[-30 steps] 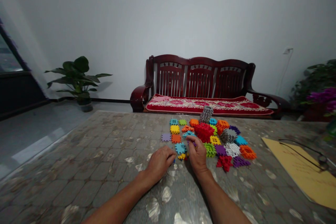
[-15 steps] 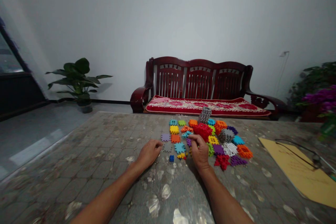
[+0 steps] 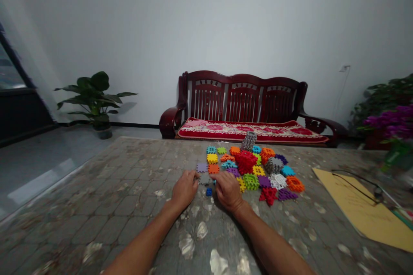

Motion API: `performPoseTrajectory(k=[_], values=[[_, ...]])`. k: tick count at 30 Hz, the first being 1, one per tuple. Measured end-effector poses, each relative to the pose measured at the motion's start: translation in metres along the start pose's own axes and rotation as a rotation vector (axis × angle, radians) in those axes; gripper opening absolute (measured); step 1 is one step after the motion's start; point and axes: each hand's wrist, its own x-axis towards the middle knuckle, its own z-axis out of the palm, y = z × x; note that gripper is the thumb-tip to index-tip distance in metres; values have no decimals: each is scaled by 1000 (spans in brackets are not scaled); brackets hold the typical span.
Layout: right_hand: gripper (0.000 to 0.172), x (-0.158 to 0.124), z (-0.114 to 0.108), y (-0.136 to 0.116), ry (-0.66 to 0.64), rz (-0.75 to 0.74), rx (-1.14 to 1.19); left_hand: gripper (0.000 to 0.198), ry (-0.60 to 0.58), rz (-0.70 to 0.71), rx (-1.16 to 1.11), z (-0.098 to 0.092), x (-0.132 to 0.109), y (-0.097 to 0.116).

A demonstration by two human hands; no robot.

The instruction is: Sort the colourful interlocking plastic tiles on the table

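Note:
My left hand rests on the table with curled fingers, its fingertips on the left edge of a flat grey toothed piece. My right hand lies just right of that piece, fingers curled down and closed; a sliver of teal shows under its fingertips. A small blue brick sits between the two hands. Just beyond the right hand spreads a heap of coloured interlocking pieces: red, orange, green, purple, white and yellow, with a grey stack at its far side.
The table has a grey stone-pattern cover. A yellow folder with a black cable on it lies at the right. Behind the table stand a dark wooden bench with a red cushion, a potted plant and purple flowers.
My right hand has slid left from the coloured heap toward the grey piece, covering the teal piece. My left hand first moved left, uncovering the blue brick, and now touches the grey piece.

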Motion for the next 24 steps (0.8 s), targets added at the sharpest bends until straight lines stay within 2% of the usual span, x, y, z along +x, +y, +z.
performPoseTrajectory(k=[4,7,13,17,20,24], values=[[37,-4,-5,3,-33,-9,65,25,37,-7,24,3,-2,0],[39,-14,-16,7,6,32,97,24,32,-13,15,3,-1,-2],[40,-32,-36,15,96,165,15,24,-2,-33,-12,-1,4,-5],[40,-33,-35,11,53,221,14,23,-1,29,-62,0,4,-11],[38,-32,-32,9,-5,204,28,23,6,96,-109,0,2,-17],[38,-31,-32,10,-41,201,15,24,48,112,-115,0,0,-23]])
